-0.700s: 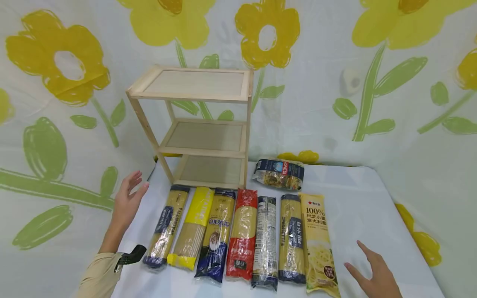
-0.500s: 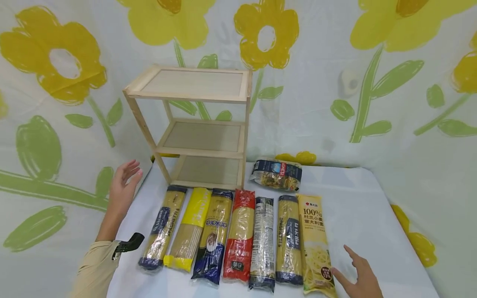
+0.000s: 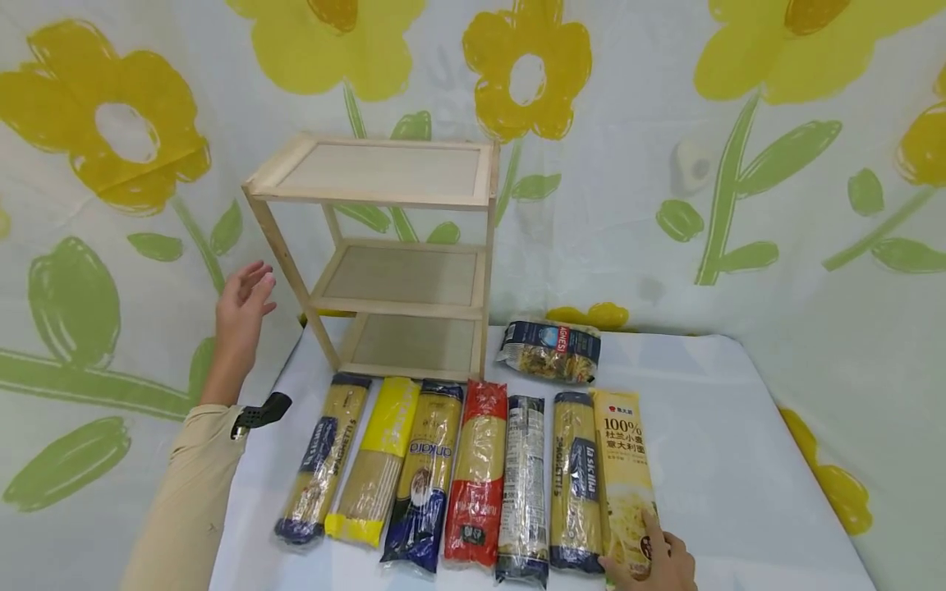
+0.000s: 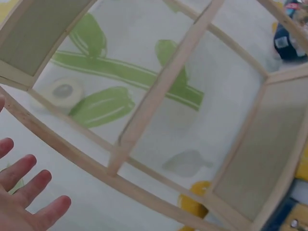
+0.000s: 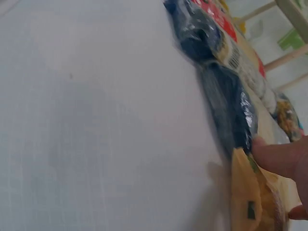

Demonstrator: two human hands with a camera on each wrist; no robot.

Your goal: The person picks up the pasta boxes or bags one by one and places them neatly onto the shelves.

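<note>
- Wall cloth (image 3: pixel 776 98): white, with yellow flowers and green leaves.
- Shelf (image 3: pixel 392 254): pale wood.
- Nearest the shelf's foot, a red pasta packet (image 3: pixel 479 472).
- Rightmost packet (image 3: pixel 626 480): yellow.

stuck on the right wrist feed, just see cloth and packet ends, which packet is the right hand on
Observer: The right hand rests on the near end of the yellow pasta packet, the rightmost in the row.
Operator: where's the left hand
Observer: The left hand is raised with fingers spread beside the wooden shelf, holding nothing.
Operator: anything on the shelf
Observer: All three tiers look bare; a short pasta bag lies on the table to its right.
</note>
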